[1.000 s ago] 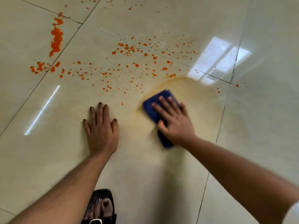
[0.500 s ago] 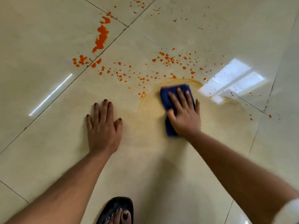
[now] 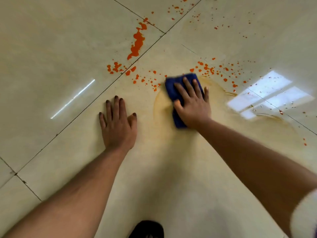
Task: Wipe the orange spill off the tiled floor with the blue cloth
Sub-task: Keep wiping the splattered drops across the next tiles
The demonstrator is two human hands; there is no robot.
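Observation:
A folded blue cloth [image 3: 173,87] lies on the cream tiled floor [image 3: 51,48], and my right hand [image 3: 193,103] presses flat on it with straight fingers. My left hand [image 3: 118,122] rests palm down on the tile, to the left of the cloth and apart from it. Orange drops [image 3: 206,68] are scattered just beyond the cloth's far edge. A larger orange streak [image 3: 137,43] runs along a grout line further back left, with smaller blobs [image 3: 115,67] below it. A pale orange smear [image 3: 161,107] rings the tile around and right of the cloth.
A dark sandal toe [image 3: 147,229] shows at the bottom edge between my arms. A bright window reflection [image 3: 269,93] lies on the wet tile at the right. Fine orange specks [image 3: 178,9] dot the far tiles.
My right hand has pushed the blue cloth forward into the drops beyond it, and the smear has spread with it. My left hand has stayed planted. The view has shifted, so the spill sits further right.

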